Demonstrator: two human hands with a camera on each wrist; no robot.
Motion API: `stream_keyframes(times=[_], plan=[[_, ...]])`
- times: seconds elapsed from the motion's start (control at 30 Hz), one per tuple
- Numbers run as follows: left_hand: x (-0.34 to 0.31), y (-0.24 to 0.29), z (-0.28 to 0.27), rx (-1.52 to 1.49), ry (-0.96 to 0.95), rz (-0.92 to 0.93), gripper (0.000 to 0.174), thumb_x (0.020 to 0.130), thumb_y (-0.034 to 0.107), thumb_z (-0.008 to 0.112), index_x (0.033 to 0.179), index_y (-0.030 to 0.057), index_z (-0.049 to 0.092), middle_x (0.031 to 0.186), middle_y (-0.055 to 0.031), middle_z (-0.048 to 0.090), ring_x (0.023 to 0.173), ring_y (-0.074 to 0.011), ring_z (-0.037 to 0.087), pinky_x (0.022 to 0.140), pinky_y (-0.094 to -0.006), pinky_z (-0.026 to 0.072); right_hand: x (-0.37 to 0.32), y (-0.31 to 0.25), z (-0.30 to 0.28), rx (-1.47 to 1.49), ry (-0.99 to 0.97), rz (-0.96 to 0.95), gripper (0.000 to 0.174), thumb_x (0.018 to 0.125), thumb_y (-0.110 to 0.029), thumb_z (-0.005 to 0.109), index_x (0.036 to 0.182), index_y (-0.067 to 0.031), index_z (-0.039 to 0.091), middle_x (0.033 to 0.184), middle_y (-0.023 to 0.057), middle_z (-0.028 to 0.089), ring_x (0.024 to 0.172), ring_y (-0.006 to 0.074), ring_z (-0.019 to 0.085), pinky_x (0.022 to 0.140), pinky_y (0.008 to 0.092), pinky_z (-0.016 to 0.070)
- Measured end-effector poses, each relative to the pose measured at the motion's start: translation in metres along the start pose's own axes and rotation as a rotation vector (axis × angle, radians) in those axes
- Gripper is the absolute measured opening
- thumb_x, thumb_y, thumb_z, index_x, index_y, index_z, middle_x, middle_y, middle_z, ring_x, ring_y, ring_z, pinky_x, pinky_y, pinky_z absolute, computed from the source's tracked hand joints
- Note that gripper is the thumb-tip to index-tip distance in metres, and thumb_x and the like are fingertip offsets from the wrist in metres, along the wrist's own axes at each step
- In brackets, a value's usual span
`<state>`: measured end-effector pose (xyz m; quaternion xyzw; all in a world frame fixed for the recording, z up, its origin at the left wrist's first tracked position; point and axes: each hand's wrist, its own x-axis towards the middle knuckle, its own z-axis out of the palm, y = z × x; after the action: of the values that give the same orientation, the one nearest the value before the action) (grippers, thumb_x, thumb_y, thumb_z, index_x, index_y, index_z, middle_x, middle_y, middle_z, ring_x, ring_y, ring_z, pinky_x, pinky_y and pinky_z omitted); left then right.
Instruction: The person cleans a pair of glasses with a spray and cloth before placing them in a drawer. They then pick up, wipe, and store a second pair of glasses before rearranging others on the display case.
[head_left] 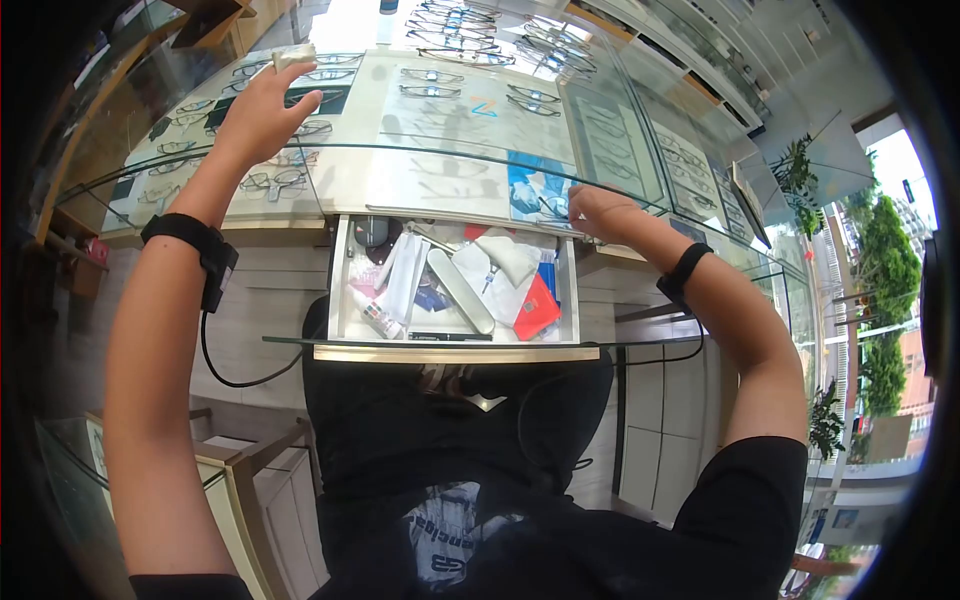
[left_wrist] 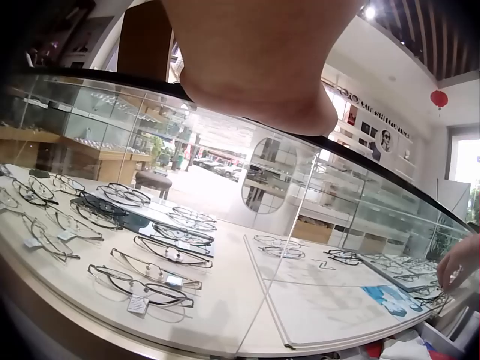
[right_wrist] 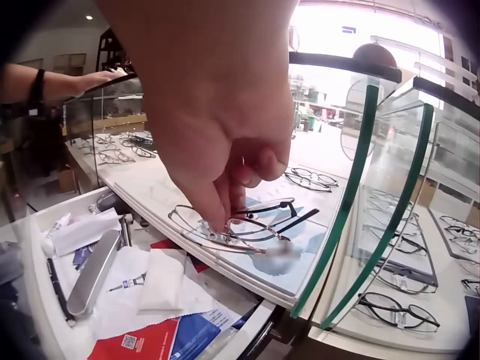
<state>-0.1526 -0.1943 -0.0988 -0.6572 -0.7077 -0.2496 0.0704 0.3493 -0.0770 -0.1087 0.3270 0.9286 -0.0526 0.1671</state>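
Observation:
In the right wrist view my right hand (right_wrist: 217,142) pinches a pair of thin-framed eyeglasses (right_wrist: 225,238) near the bridge, other fingers curled. The glasses are low over a blue-and-white printed card (right_wrist: 296,259), inside the counter just behind the drawer. My left hand (head_left: 262,115) rests on the glass counter's top at the far left, thumb apart and fingers stretched toward a crumpled white cloth (head_left: 295,55) at their tips. Beneath it, rows of eyeglasses (left_wrist: 142,287) with small tags show through the glass.
An open drawer (head_left: 338,290) juts toward my lap, holding a long pale case (head_left: 460,290), white cloths, a red packet (head_left: 538,310) and a small bottle (head_left: 378,315). Upright glass panes (right_wrist: 352,187) stand right of my right hand. More eyeglasses (head_left: 455,30) lie farther back.

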Motion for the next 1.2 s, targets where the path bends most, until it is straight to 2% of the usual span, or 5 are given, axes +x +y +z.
stream_keyframes(times=[0.23,0.43,0.5,0.97,1.2], plan=[[-0.002,0.003,-0.002,-0.008,-0.029,-0.03,0.053,0.1,0.046,0.057,0.147,0.0214,0.056,0.141,-0.0196,0.06,0.132,-0.0368,0.055,0.113,-0.0446,0.0408,0.029,0.012,0.026,-0.058,0.323,-0.022,0.007,0.083,-0.01,0.069,0.082,-0.0063,0.075,0.096,0.0094,0.07,0.093,0.0332,0.068,0.082,0.0438,0.0545],[-0.003,0.004,-0.004,-0.018,-0.019,-0.001,0.057,0.098,0.049,0.058,0.146,0.0184,0.057,0.133,-0.0221,0.062,0.125,-0.0379,0.059,0.107,-0.0458,0.046,0.042,0.019,0.039,-0.07,0.381,-0.088,0.006,0.083,-0.01,0.07,0.082,-0.0058,0.075,0.096,0.01,0.07,0.094,0.0334,0.067,0.083,0.0438,0.0542],[-0.002,0.003,-0.003,-0.032,-0.016,-0.001,0.053,0.1,0.046,0.057,0.146,0.0203,0.057,0.139,-0.0199,0.061,0.132,-0.037,0.055,0.112,-0.0445,0.0412,0.045,0.021,0.042,-0.062,0.363,-0.084,0.006,0.083,-0.011,0.071,0.083,-0.0057,0.075,0.096,0.0099,0.07,0.095,0.0331,0.067,0.083,0.0436,0.0542],[-0.001,0.001,-0.001,-0.009,-0.003,-0.002,0.053,0.1,0.045,0.057,0.146,0.0193,0.057,0.14,-0.0206,0.06,0.131,-0.0372,0.056,0.111,-0.0447,0.042,0.051,0.027,0.045,-0.049,0.325,-0.072,0.01,0.082,-0.018,0.076,0.084,-0.0082,0.077,0.099,0.0083,0.068,0.097,0.0328,0.065,0.081,0.043,0.0548],[-0.001,0.002,-0.003,-0.003,-0.016,-0.006,0.053,0.1,0.045,0.057,0.146,0.0195,0.057,0.139,-0.0206,0.061,0.131,-0.0373,0.056,0.112,-0.0449,0.0418,0.051,0.024,0.034,-0.062,0.254,0.018,0.011,0.083,-0.015,0.069,0.086,-0.0075,0.076,0.102,0.0087,0.07,0.101,0.0327,0.065,0.086,0.0434,0.0542]])
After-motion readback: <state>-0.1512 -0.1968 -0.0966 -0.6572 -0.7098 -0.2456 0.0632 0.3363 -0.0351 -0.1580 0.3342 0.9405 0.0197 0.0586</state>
